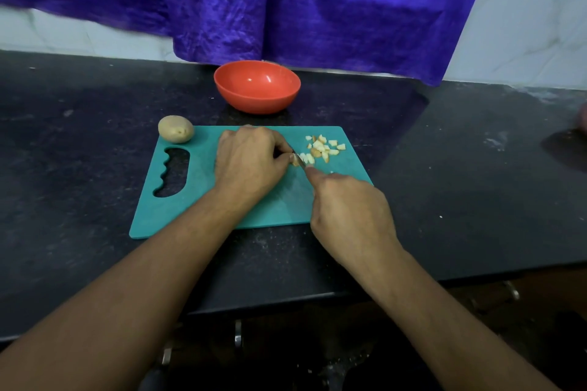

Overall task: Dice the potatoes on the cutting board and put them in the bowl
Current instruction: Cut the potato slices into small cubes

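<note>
Glossy plastic bowl (257,87), matt cutting board (190,200), seemingly polished stone counter (444,168)

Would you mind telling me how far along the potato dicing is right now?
Done: a small pile of diced pieces lies on the cutting board. In hand: the left hand steadies a potato piece while the right hand works the knife through it. Left: the whole potato at the board's corner is uncut, and the bowl holds nothing yet.

The person's left hand (247,165) and right hand (349,213) are bare. The left forearm (143,279) and right forearm (444,311) are likewise uncovered to the picture's lower edge. Tendons ridge the backs of both hands.
</note>
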Available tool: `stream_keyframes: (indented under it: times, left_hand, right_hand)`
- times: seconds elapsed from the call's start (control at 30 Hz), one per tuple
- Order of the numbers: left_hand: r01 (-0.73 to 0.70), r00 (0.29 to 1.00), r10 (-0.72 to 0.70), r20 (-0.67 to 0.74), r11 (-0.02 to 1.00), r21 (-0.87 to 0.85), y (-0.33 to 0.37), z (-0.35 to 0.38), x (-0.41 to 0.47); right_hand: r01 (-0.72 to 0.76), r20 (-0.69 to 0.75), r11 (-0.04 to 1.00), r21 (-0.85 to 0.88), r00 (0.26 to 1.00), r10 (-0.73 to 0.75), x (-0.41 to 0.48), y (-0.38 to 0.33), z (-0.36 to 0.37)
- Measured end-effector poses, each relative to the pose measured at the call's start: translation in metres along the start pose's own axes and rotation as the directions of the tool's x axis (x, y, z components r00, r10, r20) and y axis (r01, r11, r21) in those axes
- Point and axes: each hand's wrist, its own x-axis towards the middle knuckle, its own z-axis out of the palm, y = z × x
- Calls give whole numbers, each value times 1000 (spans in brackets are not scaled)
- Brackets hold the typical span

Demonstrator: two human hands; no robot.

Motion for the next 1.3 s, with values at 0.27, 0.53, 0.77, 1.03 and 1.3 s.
stream_keyframes:
  times: [0.27,0.53,0.77,1.03,1.3]
  left_hand:
    - [-9,1000,9,18,1000,24,1,-1,-2]
    - [3,999,-3,-39,1000,-2,-6,-4,-5]
    - [8,1000,-7,-8,999,36,-7,-1,-2]
    - [12,1000,-12,1,999,38,-6,2,2]
    - [24,1000,-23,-9,998,56,-3,0,0]
  right_hand:
    - [-30,50,997,73,998,26,-13,9,-9]
    - [-101,-65,952,290,990,125,-13,14,-17]
    - [-62,-81,973,224,993,82,-5,1,-6]
    - [-31,-22,993,113,999,34,-1,5,-3]
    - [2,37,1000,-31,999,-1,1,3,-10]
